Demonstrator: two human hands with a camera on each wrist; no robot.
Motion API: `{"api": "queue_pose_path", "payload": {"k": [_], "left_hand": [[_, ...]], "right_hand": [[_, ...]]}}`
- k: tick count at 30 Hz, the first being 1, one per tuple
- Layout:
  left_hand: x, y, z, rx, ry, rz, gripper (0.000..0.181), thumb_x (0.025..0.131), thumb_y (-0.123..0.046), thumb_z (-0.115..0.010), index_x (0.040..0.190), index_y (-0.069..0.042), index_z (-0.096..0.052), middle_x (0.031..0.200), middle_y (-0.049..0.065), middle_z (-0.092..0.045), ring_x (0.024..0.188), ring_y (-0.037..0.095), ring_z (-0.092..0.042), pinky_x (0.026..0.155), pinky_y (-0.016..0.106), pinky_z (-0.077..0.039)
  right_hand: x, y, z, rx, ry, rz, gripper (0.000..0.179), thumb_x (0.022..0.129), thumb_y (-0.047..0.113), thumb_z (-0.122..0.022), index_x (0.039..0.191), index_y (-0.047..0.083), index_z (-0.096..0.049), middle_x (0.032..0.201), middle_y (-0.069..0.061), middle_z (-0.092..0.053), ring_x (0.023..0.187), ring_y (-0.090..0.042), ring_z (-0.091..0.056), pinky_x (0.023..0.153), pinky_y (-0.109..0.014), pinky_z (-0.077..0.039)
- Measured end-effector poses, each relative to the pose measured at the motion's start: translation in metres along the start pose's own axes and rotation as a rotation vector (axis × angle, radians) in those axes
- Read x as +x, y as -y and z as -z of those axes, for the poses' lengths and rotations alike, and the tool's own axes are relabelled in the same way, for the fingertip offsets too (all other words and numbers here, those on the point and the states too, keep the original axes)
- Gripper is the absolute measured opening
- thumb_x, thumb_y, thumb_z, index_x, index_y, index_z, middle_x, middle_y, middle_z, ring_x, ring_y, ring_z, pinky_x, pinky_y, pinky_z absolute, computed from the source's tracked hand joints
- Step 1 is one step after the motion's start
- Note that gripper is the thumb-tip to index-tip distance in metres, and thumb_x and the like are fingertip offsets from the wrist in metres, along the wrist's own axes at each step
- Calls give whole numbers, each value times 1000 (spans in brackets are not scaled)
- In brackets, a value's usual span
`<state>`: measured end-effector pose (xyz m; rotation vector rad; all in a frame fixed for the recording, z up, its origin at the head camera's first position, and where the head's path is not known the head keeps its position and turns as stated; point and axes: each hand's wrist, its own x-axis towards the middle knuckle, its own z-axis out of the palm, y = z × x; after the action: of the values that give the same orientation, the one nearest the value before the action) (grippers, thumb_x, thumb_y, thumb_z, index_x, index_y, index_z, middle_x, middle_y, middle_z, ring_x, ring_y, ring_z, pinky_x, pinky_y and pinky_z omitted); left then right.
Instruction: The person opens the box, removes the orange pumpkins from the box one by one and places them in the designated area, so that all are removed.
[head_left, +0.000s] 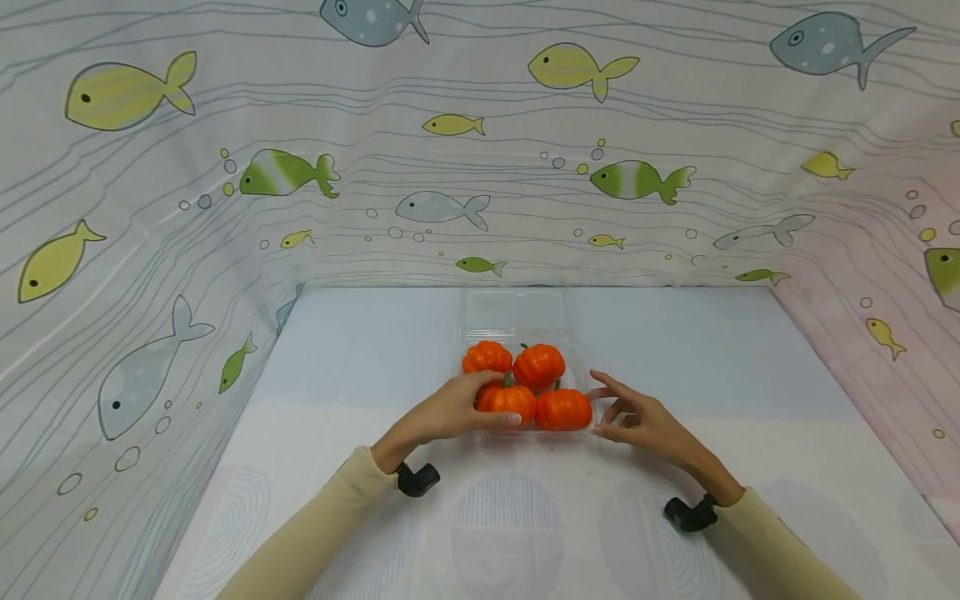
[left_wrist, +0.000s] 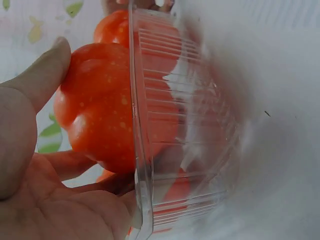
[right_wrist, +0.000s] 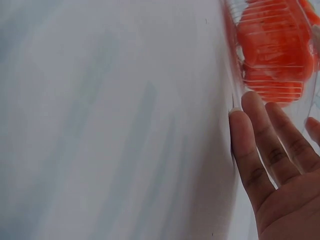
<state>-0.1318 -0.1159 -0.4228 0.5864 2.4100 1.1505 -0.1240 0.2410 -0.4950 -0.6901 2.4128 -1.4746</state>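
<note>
Several small orange pumpkins sit in a clear plastic clamshell container (left_wrist: 141, 150). My left hand (head_left: 447, 410) grips the front-left pumpkin (head_left: 504, 406), thumb at its near side and fingers behind and under it. In the left wrist view this pumpkin (left_wrist: 97, 107) stands partly above the container's rim. Beside it is the front-right pumpkin (head_left: 566, 410); behind are a back-left pumpkin (head_left: 487, 356) and a back-right pumpkin (head_left: 540, 367). At the container's right side is my right hand (head_left: 647, 427), fingers loosely spread, holding nothing. Its fingertips are close to the ribbed plastic wall (right_wrist: 275, 90).
The container's clear lid (head_left: 516, 311) lies folded back toward the far edge of the white table (head_left: 360, 350). A fish-print curtain (head_left: 480, 167) rises behind the table and along both sides. Each wrist carries a black camera mount, such as the left mount (head_left: 417, 480).
</note>
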Motion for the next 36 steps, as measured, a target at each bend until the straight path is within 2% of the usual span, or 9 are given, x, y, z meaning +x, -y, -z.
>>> {"api": "queue_pose_path", "payload": {"k": [3, 7, 13, 18, 26, 36], "left_hand": [[-1, 0, -1, -8, -3, 8, 83, 87, -54, -80, 150, -8, -50, 142, 3, -58, 125, 21, -56, 107, 45, -46], [-1, 0, -1, -9, -41, 1, 83, 79, -55, -85, 146, -14, -56, 140, 2, -59, 125, 22, -55, 105, 45, -48], [-3, 5, 0, -27, -118, -48, 82, 74, -50, -92, 141, -17, -61, 137, -3, -60, 121, 20, -56, 100, 42, -52], [-5, 7, 1, -53, -139, -89, 81, 74, -45, -93, 142, -17, -60, 136, -3, -60, 116, 19, -58, 97, 40, -53], [-9, 10, 2, -79, -173, -154, 81, 73, -38, -94, 143, -16, -58, 139, -4, -55, 122, 17, -56, 102, 39, -51], [-14, 15, 8, -123, -235, -149, 81, 70, -40, -96, 137, -19, -57, 138, -7, -57, 120, 17, -58, 100, 40, -52]], "right_hand": [[0, 1, 0, -3, -1, -8, 84, 92, 18, -81, 162, 13, -33, 135, -10, -63, 89, -19, -67, 75, -31, -59], [0, 2, 1, -12, -6, -11, 85, 91, 19, -81, 162, 14, -34, 135, -10, -63, 90, -19, -68, 75, -31, -60], [-1, 3, 1, -21, -10, -19, 85, 91, 20, -81, 162, 14, -34, 135, -11, -63, 89, -19, -68, 74, -30, -59], [-1, 3, 1, -27, -13, -22, 86, 90, 21, -82, 162, 14, -34, 135, -12, -63, 89, -19, -68, 73, -30, -59], [-1, 2, 1, -33, -10, -25, 87, 90, 21, -82, 162, 15, -34, 135, -11, -63, 89, -19, -67, 74, -30, -59], [0, 1, 0, -23, -4, -31, 86, 91, 21, -82, 162, 16, -33, 136, -12, -62, 89, -19, -67, 73, -31, -60]]}}
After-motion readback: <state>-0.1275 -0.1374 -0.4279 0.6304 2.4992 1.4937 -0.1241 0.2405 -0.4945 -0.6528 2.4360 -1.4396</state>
